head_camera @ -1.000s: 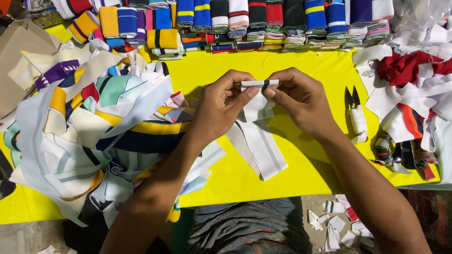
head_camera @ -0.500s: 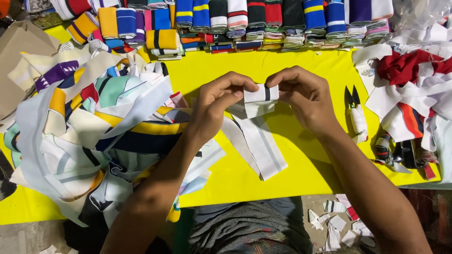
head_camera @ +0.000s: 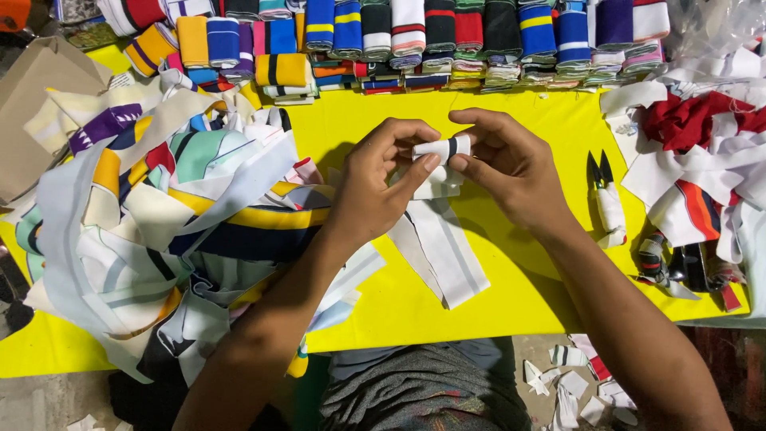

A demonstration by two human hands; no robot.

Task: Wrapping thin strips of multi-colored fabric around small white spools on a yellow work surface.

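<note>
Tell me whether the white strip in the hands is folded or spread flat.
Folded at the top: the left hand and right hand pinch the white strip doubled over; its tail lies flat.

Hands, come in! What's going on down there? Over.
Left hand and right hand pinch folded white strip. Tail on yellow table. Nothing blocking.

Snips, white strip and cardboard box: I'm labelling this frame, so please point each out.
snips [head_camera: 608, 203], head view, on the white handle.
white strip [head_camera: 447, 251], head view, on the hanging tail.
cardboard box [head_camera: 36, 104], head view, on the top flap.
</note>
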